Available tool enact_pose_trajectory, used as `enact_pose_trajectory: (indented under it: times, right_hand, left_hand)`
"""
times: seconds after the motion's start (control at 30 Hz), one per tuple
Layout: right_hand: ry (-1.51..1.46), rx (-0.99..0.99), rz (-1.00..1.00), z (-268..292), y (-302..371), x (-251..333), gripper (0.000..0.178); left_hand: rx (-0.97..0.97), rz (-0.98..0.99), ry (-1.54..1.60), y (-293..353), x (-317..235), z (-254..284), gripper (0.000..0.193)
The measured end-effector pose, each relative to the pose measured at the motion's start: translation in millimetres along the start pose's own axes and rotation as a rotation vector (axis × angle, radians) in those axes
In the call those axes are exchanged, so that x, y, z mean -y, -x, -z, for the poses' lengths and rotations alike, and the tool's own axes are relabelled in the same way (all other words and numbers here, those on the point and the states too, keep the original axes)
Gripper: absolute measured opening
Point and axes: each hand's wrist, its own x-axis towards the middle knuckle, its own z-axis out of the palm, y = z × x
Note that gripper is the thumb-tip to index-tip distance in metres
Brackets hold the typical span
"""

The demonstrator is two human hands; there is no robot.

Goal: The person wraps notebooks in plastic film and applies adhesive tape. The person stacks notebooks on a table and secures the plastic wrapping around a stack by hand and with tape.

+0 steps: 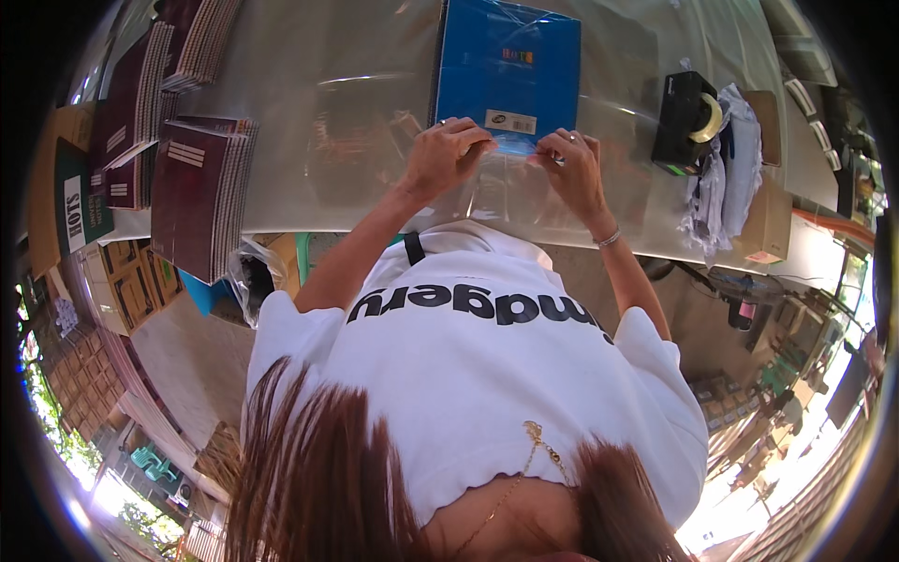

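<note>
- While both hands work at the desk (309, 112), the left hand (448, 155) has its fingers curled down, pinching the clear plastic sheet (506, 192) at the near edge of the blue book (508, 66).
- Just to its 3 o'clock, the right hand (571, 169) pinches the same sheet, fingers bent close together.
- At 3 o'clock of the book sits a black tape dispenser (686, 117).
- At 9 o'clock, well apart, lie stacks of maroon notebooks (197, 197).
</note>
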Motion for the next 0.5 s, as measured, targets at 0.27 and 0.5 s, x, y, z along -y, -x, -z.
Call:
enact_pose_trajectory:
  times: [0.27, 0.5]
  right_hand:
    - [0.46, -0.871, -0.44, 89, 28, -171, 0.032]
    - [-0.738, -0.56, -0.772, 114, 60, -209, 0.032]
  left_hand:
    - [-0.176, 0.024, -0.238, -14, -12, -16, 0.01]
    - [-0.223, 0.037, -0.285, -12, -18, -23, 0.01]
